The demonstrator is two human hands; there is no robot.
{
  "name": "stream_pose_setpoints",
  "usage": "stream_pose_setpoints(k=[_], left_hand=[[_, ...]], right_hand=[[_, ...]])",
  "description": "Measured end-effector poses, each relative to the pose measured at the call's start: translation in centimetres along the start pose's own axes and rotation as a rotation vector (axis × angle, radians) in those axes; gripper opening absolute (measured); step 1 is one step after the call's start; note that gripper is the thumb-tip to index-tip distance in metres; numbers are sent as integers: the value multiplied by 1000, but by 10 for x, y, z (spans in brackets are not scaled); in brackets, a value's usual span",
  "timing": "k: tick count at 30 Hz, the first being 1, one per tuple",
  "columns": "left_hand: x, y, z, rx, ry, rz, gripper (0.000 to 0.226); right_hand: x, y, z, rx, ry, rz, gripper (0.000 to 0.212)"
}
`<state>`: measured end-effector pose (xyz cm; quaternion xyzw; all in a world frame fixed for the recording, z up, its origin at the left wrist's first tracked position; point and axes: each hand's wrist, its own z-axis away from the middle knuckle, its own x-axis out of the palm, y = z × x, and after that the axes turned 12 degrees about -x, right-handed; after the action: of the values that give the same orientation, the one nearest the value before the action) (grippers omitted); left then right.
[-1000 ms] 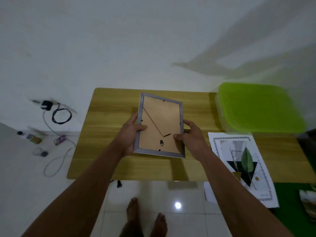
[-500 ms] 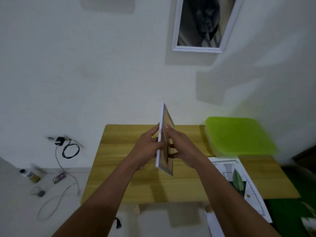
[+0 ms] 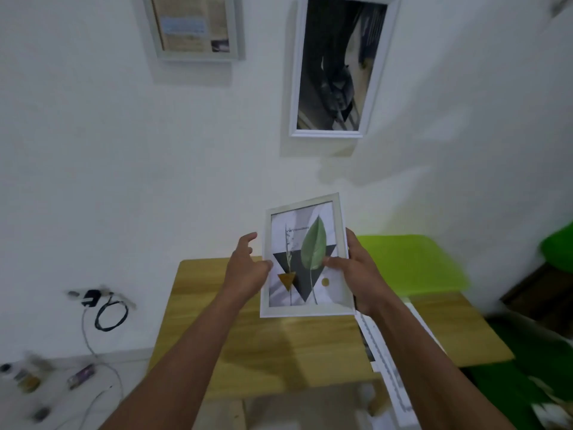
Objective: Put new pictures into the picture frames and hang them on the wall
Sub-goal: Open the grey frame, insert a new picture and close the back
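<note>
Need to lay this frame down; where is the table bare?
Light wooden table: bare from its left edge to the white printed sheet, below the held white picture frame. Crowded right: that sheet, green plastic box behind.

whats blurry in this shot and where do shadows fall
Head view: held frame reads fairly sharp; floor bottles and green lid smear with motion blur; tall wall frame throws a soft grey shadow beneath it; wide-angle lens bows the picture's edges.
</note>
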<state>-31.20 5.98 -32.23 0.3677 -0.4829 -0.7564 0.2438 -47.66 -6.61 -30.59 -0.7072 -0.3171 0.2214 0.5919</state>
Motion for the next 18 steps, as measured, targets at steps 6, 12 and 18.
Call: stream_pose_setpoints(k=[6,12,18], left_hand=[[-26,36,-1,46,-314,133,73],[-29,89,13,322,-316,133,90],[-3,154,25,496,-346,111,89]], right_hand=[[-15,-27,-7,-115,9,17,88],[-40,-73,-13,-311,20,198,92],[-78,-115,-24,-395,163,206,94]])
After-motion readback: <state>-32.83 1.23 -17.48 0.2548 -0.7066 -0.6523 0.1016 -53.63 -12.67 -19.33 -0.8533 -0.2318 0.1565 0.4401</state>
